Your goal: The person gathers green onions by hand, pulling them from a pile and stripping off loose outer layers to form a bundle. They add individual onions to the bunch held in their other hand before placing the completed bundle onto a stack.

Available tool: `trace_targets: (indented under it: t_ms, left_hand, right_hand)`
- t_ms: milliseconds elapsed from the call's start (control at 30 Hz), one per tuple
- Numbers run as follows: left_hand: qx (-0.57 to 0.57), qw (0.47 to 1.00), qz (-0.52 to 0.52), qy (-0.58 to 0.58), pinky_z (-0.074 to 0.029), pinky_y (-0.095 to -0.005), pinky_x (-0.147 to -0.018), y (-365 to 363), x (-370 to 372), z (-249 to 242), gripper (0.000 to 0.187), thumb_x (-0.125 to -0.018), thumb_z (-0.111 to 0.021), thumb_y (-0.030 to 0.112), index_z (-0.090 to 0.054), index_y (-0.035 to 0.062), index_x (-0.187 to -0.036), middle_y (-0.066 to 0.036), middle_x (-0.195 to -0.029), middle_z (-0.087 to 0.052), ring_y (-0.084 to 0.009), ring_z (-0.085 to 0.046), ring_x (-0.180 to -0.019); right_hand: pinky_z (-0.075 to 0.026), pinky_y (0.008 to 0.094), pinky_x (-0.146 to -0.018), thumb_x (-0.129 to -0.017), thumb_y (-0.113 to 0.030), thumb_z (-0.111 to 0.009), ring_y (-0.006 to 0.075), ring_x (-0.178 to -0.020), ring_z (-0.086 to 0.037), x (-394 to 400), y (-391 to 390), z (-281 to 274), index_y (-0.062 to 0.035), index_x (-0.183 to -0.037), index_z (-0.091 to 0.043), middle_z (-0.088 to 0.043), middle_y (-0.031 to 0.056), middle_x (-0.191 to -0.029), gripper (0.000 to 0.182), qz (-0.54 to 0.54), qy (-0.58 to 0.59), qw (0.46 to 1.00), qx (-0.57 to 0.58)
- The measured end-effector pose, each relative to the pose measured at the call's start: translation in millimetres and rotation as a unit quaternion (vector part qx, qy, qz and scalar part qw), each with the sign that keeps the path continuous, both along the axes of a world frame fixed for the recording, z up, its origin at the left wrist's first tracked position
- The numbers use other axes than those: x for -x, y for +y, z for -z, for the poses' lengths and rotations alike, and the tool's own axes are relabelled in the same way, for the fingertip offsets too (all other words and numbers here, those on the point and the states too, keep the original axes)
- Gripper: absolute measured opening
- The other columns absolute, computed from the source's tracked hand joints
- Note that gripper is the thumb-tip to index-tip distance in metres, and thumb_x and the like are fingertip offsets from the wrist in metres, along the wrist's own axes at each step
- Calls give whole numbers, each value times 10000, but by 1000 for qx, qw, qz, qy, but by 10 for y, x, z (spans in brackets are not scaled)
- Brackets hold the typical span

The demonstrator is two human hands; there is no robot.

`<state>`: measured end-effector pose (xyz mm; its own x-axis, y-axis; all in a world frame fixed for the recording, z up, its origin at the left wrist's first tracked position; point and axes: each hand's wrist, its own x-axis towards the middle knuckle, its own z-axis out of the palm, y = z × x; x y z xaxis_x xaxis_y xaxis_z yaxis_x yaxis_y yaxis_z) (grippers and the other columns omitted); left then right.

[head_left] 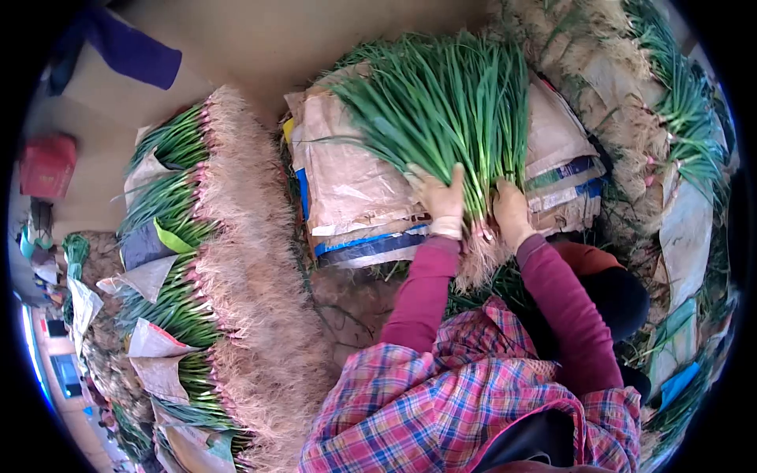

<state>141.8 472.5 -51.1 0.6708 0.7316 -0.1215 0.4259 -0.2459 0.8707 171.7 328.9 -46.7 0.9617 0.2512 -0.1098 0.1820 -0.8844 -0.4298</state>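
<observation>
A large bunch of spring onions (457, 118) lies on a stack of flattened paper sacks (339, 158), green leaves fanned away from me. Its pale roots (479, 260) hang over the stack's near edge. My left hand (438, 199), in a pale glove, grips the left side of the bunch just above the white ends, thumb over the stalks. On the opposite side my right hand (511, 210), also gloved, closes around the stalks, its fingertips partly hidden. Both hands are at about the same height on the bunch.
To the left runs a long row of wrapped spring onion bundles (177, 205), roots facing the stack. More bundles (694, 134) and wrapping sheets (686, 236) lie at the right. A red object (49, 165) stands on the floor at far left, below a purple item (134, 51).
</observation>
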Motion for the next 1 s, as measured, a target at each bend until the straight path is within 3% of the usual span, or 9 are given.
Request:
trace_targets:
  t_ms: [200,267,400,467,500,600,833,933,1000]
  left_hand:
    - [-60,997,-12,-43,-126,-469,-1140,-26,13,71,1098,-799,-622,599,-57,-64,-1467,-401,-1460,-111,-462,-118,-1399]
    - [-56,998,-16,-39,-130,-469,-1139,51,52,93,1070,-807,-614,599,-91,-61,-1468,-397,-1460,-125,-464,-136,-1396]
    - [-181,982,-24,-50,-222,-441,-1125,381,141,325,650,-949,-512,413,-375,-49,-1385,-330,-1426,-317,-430,-271,-1361]
    - [-44,981,-2,-187,-207,-470,-1129,661,201,168,478,-974,-433,416,-601,19,-1182,-236,-1374,-454,-328,-268,-1380]
    - [1,975,-64,-214,-263,-456,-1109,748,208,-9,343,-977,-451,309,-634,37,-1080,-162,-1181,-602,-251,-427,-1263]
    - [-101,965,-115,-213,-451,-373,-933,1278,-167,380,246,-862,-541,149,-655,-4,-1018,-160,-973,-666,-306,-623,-954]
    - [-99,989,-59,-89,-499,-407,-743,1833,-811,395,171,-772,-599,67,-676,-41,-879,-203,-803,-686,-343,-663,-759]
    - [65,987,-112,-98,-501,-395,-699,1903,-975,585,174,-787,-589,72,-676,-35,-894,-207,-794,-680,-332,-662,-730]
    - [126,984,-107,-68,-486,-347,-482,1927,-1034,647,191,-828,-547,75,-633,-74,-910,-168,-757,-651,-267,-644,-609]
  right_hand:
    - [-448,427,-909,-891,-261,-560,371,-1088,-547,144,48,-386,-37,-1276,-499,-544,252,-1204,449,-62,-248,963,-83]
    - [-389,426,-991,-861,-330,-599,379,-1182,-466,276,213,-609,-52,-1370,-395,-465,221,-1311,615,-109,-206,972,-9]
    - [-246,449,-1106,-785,-409,-669,410,-1336,-264,418,329,-496,-79,-1463,-256,-264,211,-1476,859,-223,-146,962,55]
    - [-231,443,-1121,-776,-390,-680,413,-1352,-243,398,306,-372,-81,-1474,-235,-236,225,-1492,884,-195,-115,970,85]
    - [-223,451,-1124,-777,-359,-681,428,-1353,-234,380,287,-280,-75,-1474,-230,-224,240,-1494,878,-192,-119,973,55]
    - [-224,457,-1123,-776,-340,-684,441,-1349,-231,369,266,-221,-70,-1475,-228,-217,245,-1495,877,-190,-118,975,7]
    - [-223,459,-1126,-771,-320,-693,449,-1346,-228,378,285,-270,-62,-1471,-227,-210,239,-1495,879,-192,-104,976,18]
    - [-222,462,-1125,-769,-319,-696,449,-1345,-228,365,275,-244,-67,-1469,-235,-214,231,-1494,875,-195,-110,975,3]
    - [-229,467,-1121,-765,-317,-699,448,-1343,-232,352,275,-232,-79,-1470,-237,-214,220,-1498,876,-193,-116,974,8]
